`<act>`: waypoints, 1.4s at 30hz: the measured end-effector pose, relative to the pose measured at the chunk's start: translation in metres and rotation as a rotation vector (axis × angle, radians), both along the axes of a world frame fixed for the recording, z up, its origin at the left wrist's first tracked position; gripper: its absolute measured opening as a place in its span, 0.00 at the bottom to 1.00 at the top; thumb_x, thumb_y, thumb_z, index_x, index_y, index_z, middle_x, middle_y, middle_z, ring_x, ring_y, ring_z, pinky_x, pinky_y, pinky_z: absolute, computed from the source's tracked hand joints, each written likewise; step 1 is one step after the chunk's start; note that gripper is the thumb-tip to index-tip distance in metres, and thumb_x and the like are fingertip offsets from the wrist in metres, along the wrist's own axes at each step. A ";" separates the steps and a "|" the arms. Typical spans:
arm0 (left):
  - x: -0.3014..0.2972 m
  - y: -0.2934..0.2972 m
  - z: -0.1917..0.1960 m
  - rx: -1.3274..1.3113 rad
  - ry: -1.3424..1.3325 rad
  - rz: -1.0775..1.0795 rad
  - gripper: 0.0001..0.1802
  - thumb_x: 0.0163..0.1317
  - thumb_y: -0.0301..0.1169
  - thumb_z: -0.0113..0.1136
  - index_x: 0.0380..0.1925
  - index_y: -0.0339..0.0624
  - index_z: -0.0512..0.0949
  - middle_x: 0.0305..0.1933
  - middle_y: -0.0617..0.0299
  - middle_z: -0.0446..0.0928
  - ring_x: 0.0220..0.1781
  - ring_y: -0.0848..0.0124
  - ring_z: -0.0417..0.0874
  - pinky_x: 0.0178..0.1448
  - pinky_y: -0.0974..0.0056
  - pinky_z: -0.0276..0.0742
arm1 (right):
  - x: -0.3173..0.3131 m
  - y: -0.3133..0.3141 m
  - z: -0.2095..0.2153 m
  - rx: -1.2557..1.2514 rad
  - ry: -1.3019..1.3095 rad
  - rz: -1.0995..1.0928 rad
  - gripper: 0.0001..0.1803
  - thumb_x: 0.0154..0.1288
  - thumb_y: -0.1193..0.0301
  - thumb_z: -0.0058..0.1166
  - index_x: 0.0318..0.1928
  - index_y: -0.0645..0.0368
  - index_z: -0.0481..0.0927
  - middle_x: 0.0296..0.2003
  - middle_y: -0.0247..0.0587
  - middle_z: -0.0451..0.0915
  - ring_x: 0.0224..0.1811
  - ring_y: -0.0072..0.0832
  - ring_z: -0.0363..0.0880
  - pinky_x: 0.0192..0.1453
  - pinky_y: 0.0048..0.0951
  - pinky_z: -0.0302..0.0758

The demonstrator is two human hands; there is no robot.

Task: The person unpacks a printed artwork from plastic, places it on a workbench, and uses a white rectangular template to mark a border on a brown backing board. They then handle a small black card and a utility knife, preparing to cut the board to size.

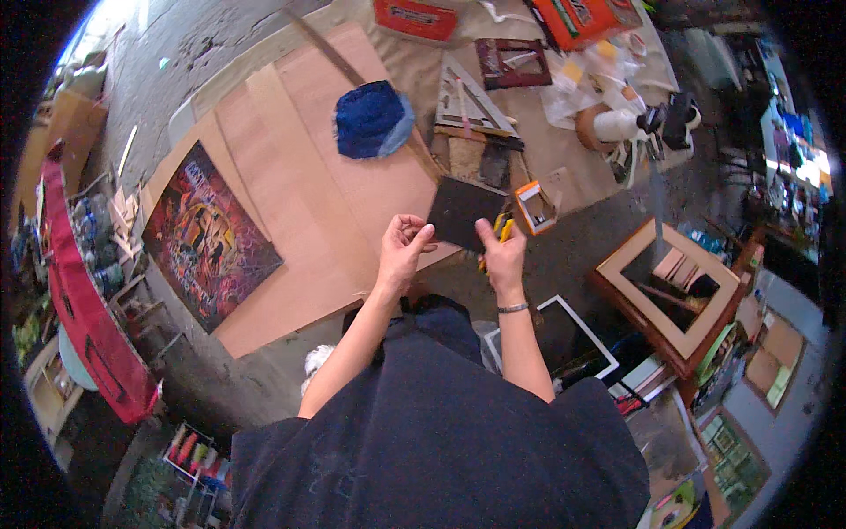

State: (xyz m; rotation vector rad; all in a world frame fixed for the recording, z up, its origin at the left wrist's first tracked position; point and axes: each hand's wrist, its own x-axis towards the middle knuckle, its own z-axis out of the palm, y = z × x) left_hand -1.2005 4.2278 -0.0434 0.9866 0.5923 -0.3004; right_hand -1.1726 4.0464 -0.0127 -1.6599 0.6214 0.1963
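A dark, nearly square sheet (465,212) is held up in front of me, over the table's near edge. My left hand (405,249) has curled fingers, its thumb tip at the sheet's lower left corner and a fingertip just below. My right hand (505,256) presses its thumb on the sheet's right edge. Along that same hand lies a yellow utility knife (505,231), partly hidden by the fingers. Just right of it sits a small orange-and-white open box (534,208). Beyond the sheet are a brown block-like piece (464,159) and a clear set square (469,101).
Large brown boards (291,167) cover the table's left, with a blue denim piece (374,121), a long metal strip (324,46) and a colourful poster (210,236). A dark red frame (513,63) and white bottle (615,125) stand far right. Wooden picture frames (667,295) lean at right.
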 end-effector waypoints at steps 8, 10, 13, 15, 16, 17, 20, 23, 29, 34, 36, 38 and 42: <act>-0.012 0.021 -0.019 0.259 0.129 -0.218 0.14 0.72 0.38 0.56 0.46 0.38 0.73 0.46 0.56 0.82 0.48 0.68 0.83 0.51 0.63 0.76 | 0.028 -0.128 -0.047 0.069 -0.072 -0.533 0.13 0.70 0.62 0.58 0.38 0.57 0.72 0.24 0.30 0.72 0.14 0.16 0.64 0.17 0.24 0.69; -0.019 0.033 -0.021 0.333 0.135 -0.230 0.13 0.72 0.37 0.56 0.46 0.38 0.73 0.46 0.56 0.82 0.48 0.68 0.83 0.52 0.63 0.76 | 0.014 -0.141 -0.066 -0.122 -0.088 -0.536 0.13 0.70 0.64 0.58 0.42 0.59 0.73 0.29 0.33 0.76 0.16 0.18 0.68 0.17 0.25 0.70; -0.034 0.061 -0.016 0.519 0.056 -0.186 0.12 0.72 0.35 0.56 0.44 0.37 0.76 0.45 0.56 0.82 0.46 0.70 0.83 0.51 0.64 0.76 | -0.010 -0.135 -0.070 -0.354 -0.062 -0.597 0.13 0.72 0.64 0.55 0.45 0.63 0.76 0.36 0.39 0.82 0.25 0.25 0.76 0.27 0.31 0.74; -0.049 0.091 -0.020 0.732 -0.022 -0.167 0.11 0.71 0.33 0.56 0.41 0.35 0.77 0.42 0.58 0.82 0.45 0.72 0.81 0.50 0.66 0.76 | -0.044 -0.132 -0.089 -0.587 -0.121 -0.572 0.15 0.72 0.63 0.54 0.45 0.64 0.77 0.37 0.43 0.83 0.29 0.31 0.79 0.33 0.35 0.75; -0.059 0.107 -0.022 0.833 -0.008 -0.118 0.11 0.71 0.33 0.57 0.41 0.34 0.78 0.41 0.58 0.81 0.44 0.72 0.80 0.49 0.67 0.75 | -0.054 -0.121 -0.086 -0.702 -0.046 -0.508 0.18 0.72 0.60 0.54 0.42 0.66 0.76 0.34 0.49 0.82 0.34 0.40 0.80 0.40 0.40 0.74; -0.071 0.124 -0.023 0.930 0.007 -0.066 0.11 0.71 0.33 0.57 0.40 0.33 0.78 0.39 0.59 0.80 0.42 0.72 0.79 0.48 0.67 0.74 | -0.060 -0.105 -0.068 -0.755 -0.052 -0.367 0.21 0.73 0.57 0.52 0.41 0.66 0.76 0.33 0.56 0.81 0.36 0.49 0.80 0.41 0.42 0.74; -0.106 0.181 -0.033 1.178 0.035 0.082 0.12 0.70 0.33 0.58 0.42 0.33 0.76 0.41 0.58 0.78 0.42 0.70 0.77 0.50 0.65 0.73 | -0.080 -0.078 -0.058 -0.783 -0.131 -0.072 0.13 0.70 0.65 0.56 0.43 0.63 0.77 0.35 0.55 0.80 0.40 0.52 0.80 0.43 0.42 0.76; -0.154 0.246 -0.059 1.361 0.168 0.261 0.14 0.67 0.33 0.60 0.44 0.32 0.75 0.42 0.56 0.77 0.43 0.67 0.77 0.51 0.63 0.73 | -0.084 -0.061 -0.045 -0.766 -0.188 0.224 0.15 0.56 0.78 0.60 0.46 0.60 0.78 0.43 0.49 0.81 0.44 0.50 0.81 0.47 0.44 0.78; -0.230 0.354 -0.075 1.496 0.666 0.433 0.23 0.57 0.40 0.68 0.44 0.32 0.78 0.40 0.50 0.84 0.44 0.60 0.85 0.51 0.57 0.78 | -0.078 -0.017 -0.053 -0.624 -0.247 0.424 0.13 0.60 0.76 0.58 0.46 0.60 0.78 0.41 0.50 0.81 0.44 0.49 0.81 0.47 0.43 0.77; -0.219 0.355 -0.085 0.365 0.583 0.950 0.42 0.67 0.50 0.57 0.71 0.35 0.56 0.75 0.47 0.58 0.73 0.54 0.63 0.71 0.56 0.64 | -0.090 0.028 -0.049 -0.542 -0.101 0.672 0.13 0.67 0.66 0.57 0.46 0.62 0.77 0.41 0.53 0.81 0.43 0.52 0.80 0.46 0.43 0.77; -0.197 0.356 -0.082 0.099 0.611 1.090 0.48 0.65 0.52 0.57 0.76 0.49 0.44 0.79 0.50 0.43 0.78 0.53 0.53 0.76 0.51 0.55 | -0.109 0.050 -0.059 -0.505 -0.138 0.695 0.14 0.70 0.64 0.56 0.44 0.63 0.75 0.34 0.57 0.80 0.38 0.55 0.79 0.41 0.46 0.74; -0.181 0.358 -0.076 -0.007 0.655 1.216 0.45 0.64 0.52 0.58 0.74 0.47 0.50 0.77 0.50 0.47 0.75 0.52 0.56 0.75 0.50 0.56 | -0.128 0.070 -0.069 -0.464 -0.025 0.711 0.15 0.69 0.63 0.57 0.43 0.63 0.74 0.33 0.56 0.80 0.38 0.52 0.80 0.42 0.43 0.74; -0.161 0.363 -0.068 -0.039 0.913 1.353 0.28 0.64 0.51 0.60 0.57 0.46 0.70 0.64 0.54 0.68 0.61 0.61 0.73 0.57 0.52 0.73 | -0.151 0.099 -0.077 -0.429 0.115 0.596 0.18 0.66 0.62 0.61 0.45 0.63 0.73 0.35 0.53 0.81 0.38 0.48 0.82 0.44 0.44 0.76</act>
